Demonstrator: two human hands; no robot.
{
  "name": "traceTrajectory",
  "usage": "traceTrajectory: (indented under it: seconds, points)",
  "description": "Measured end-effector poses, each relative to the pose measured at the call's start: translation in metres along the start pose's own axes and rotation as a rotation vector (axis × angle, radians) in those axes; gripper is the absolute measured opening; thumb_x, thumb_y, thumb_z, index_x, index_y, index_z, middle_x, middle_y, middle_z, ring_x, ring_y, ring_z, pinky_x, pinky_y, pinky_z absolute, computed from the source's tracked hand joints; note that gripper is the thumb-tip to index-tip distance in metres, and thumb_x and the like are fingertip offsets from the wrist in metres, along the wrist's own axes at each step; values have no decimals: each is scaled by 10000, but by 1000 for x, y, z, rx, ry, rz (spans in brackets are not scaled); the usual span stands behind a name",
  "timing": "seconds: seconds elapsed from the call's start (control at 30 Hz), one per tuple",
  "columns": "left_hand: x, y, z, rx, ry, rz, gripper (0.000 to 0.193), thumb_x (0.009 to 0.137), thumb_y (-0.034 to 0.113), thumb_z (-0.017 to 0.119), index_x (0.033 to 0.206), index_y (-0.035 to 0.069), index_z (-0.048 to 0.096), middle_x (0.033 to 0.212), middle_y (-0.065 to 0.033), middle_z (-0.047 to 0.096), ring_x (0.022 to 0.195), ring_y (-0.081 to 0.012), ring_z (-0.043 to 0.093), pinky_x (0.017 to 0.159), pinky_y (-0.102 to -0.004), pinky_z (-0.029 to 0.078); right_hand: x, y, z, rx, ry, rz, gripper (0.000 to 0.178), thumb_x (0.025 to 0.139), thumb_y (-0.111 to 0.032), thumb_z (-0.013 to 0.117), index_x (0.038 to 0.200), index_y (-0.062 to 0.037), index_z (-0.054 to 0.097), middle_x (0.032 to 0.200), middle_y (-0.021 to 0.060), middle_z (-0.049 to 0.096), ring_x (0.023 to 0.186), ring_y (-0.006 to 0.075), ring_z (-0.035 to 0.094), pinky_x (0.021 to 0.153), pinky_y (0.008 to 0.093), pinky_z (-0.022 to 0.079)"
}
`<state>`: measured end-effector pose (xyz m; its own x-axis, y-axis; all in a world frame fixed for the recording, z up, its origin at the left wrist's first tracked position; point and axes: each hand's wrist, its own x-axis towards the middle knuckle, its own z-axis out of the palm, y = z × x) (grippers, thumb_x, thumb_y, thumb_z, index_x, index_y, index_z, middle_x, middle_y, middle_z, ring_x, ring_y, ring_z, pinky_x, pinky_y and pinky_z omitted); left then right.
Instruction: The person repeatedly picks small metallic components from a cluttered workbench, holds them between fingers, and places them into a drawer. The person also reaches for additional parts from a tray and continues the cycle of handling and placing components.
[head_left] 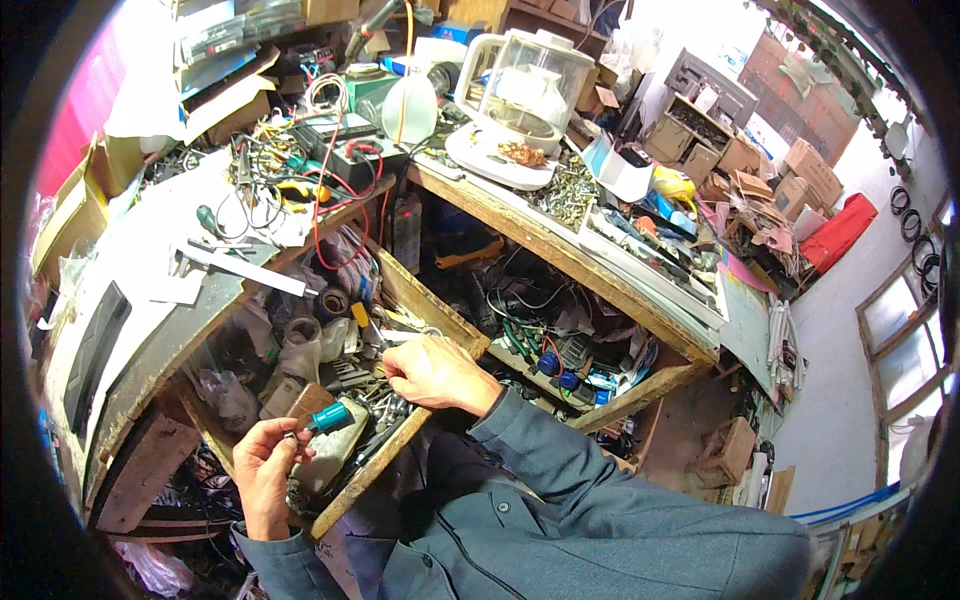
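Note:
My left hand (pixel 266 466) is closed at the near left of the pulled-out wooden drawer (pixel 375 475). Its thumb and fingertips pinch the dark end of a small tool with a teal cylindrical handle (pixel 328 417); the exact kind does not show. At the drawer's right side, my right hand (pixel 437 372) reaches in over the edge, fingers curled together. Whatever its fingertips hold is too small to make out. Beneath it lies a heap of metal bits and small hardware (pixel 388 408). A brown block (pixel 306 402) and a worn pale-green case (pixel 335 447) lie nearer my left hand.
Left of the drawer, a cluttered bench carries a white caliper-like tool (pixel 250 270) and a black meter box (pixel 350 150) with red leads. On the right bench stand a clear-bodied appliance (pixel 530 95) and a long parts tray (pixel 655 265). Below it, an open compartment holds cables and pliers (pixel 525 340).

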<state>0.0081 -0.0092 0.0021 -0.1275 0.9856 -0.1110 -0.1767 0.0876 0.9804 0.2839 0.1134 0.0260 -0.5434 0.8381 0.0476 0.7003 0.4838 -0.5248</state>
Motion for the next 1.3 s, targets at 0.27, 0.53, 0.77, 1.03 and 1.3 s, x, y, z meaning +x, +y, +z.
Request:
traceTrajectory:
  seconds: [0.27,0.53,0.77,1.03,1.3]
  points:
    - [4,2,-2,70,13,38,168,985,100,556,1059,32,689,775,-29,680,616,-87,598,557,-221,456,0,2,-2,-1,12,5,142,816,-155,595,845,-56,694,813,196,700,799,416,681,714,507,529]
    - [-3,1,-12,110,156,133,180,999,124,554,1021,31,706,671,24,551,540,-56,487,484,-219,370,11,4,18,-125,-3,-54,174,818,-214,604,857,-86,716,837,192,713,810,401,695,722,515,543]
    - [8,-4,-17,-176,257,115,227,1024,202,587,1146,34,679,747,12,564,613,-69,507,549,-221,413,5,11,13,122,244,-86,122,862,-146,683,914,-42,718,822,128,711,723,246,689,662,367,532]
    - [10,-7,-14,-102,204,86,250,924,20,452,1027,21,680,784,-10,623,634,-76,549,540,-229,436,7,10,10,162,143,-48,166,841,-136,677,941,-9,714,817,154,726,735,263,713,704,370,551]
    - [2,-9,6,1063,-11,241,348,837,346,777,939,28,681,809,-145,664,783,-278,664,707,-392,525,8,14,9,110,91,-37,185,832,-173,660,933,-30,723,807,162,720,735,311,709,677,405,537]
